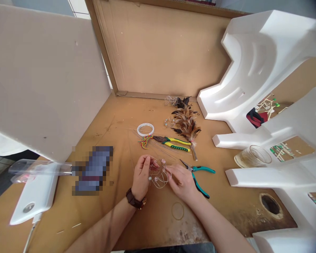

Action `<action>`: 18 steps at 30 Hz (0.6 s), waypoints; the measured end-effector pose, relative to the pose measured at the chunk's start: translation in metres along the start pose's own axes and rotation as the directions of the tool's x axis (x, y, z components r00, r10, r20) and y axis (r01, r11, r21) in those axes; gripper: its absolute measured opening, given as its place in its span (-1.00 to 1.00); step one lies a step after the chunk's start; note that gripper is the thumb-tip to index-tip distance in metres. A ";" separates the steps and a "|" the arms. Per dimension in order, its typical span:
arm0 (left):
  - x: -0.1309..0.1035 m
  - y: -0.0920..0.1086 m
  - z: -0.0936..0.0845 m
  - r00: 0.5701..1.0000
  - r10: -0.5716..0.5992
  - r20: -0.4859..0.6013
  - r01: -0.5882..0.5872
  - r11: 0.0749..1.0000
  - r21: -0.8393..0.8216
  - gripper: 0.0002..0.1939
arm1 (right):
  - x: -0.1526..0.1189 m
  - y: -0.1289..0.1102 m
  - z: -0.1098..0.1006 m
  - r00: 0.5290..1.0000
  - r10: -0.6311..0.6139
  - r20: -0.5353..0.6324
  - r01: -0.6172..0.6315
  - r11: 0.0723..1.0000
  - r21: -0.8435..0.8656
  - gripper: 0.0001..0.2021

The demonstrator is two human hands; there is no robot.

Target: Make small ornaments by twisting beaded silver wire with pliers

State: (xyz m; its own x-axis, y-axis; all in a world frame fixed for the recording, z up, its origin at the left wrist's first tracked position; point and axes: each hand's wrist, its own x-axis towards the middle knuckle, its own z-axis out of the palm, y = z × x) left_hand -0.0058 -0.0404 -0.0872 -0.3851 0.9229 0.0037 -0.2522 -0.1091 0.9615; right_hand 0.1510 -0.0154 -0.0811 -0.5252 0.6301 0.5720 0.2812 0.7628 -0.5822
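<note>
Between my two hands is a looped wire piece with pale and pinkish beads (158, 182), held just above the table. My left hand (141, 175), with a dark watch on its wrist, pinches its left side between thumb and fingers. On the other side, my right hand (183, 181) grips the wire with thumb and forefinger. Close to the right hand lie long-nose pliers (198, 169) with teal handles, spread apart. Beyond the hands are yellow-and-green pliers (173, 142), a bundle of colourful cords (146, 141) and a white ring-shaped roll (145, 129).
A brown feather bundle (186, 121) lies at the back, beside tangled beaded wire (169, 122). White foam pieces (252, 70) and a ribbed glass (252, 156) stand at the right. A white power bank (33, 200) with a cable and a blurred-out device (94, 168) are at the left.
</note>
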 end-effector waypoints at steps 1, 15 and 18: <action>0.000 0.002 -0.001 0.999 0.037 -0.003 -0.037 0.998 0.047 -0.79 | 0.000 0.000 -0.003 1.000 0.016 0.005 -0.016 1.000 0.014 -0.70; -0.020 0.010 0.005 0.980 0.182 0.075 -0.197 0.935 0.295 -0.78 | -0.008 -0.020 0.022 0.966 0.219 0.134 -0.253 0.904 0.345 0.19; -0.024 0.011 0.009 0.989 0.134 0.060 -0.142 0.976 0.167 -0.77 | -0.012 -0.017 0.029 0.984 0.168 0.057 -0.176 0.881 0.439 0.09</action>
State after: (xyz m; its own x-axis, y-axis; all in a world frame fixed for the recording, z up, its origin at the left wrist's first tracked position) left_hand 0.0088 -0.0605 -0.0747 -0.3612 0.9206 0.1486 -0.0427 -0.1755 0.9836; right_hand 0.1292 -0.0405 -0.0952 -0.5152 0.7400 0.4324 -0.0127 0.4979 -0.8672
